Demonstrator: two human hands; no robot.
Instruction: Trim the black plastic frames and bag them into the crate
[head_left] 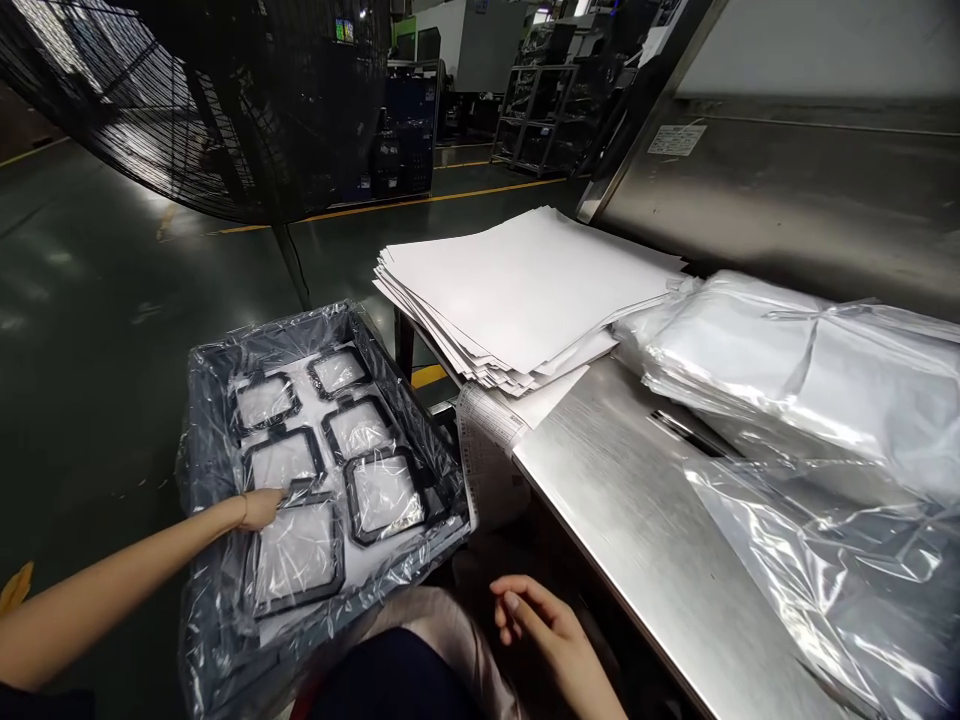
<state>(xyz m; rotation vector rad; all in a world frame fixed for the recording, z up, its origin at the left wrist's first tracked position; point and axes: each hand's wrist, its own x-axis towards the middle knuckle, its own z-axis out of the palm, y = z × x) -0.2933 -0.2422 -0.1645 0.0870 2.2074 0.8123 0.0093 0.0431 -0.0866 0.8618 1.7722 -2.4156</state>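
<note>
My left hand (262,508) reaches into a plastic-lined grey crate (206,600), its fingers closed on the upper edge of a black rectangular frame (339,560) that appears to be wrapped in clear film. The fingertips are partly hidden there. Several similar black frames lie in two columns on white sheeting in the crate, among them one to the right (420,490). My right hand (544,625) hovers above my lap, beside the metal table's edge. Its fingers are loosely curled and apart, with nothing seen in them.
A stack of white paper sheets (517,290) overhangs the steel table (600,480). Bundled clear plastic bags (795,350) and a loose clear bag (847,580) lie on the right, near a dark pen-like object (694,435). A large fan (225,110) stands behind the crate.
</note>
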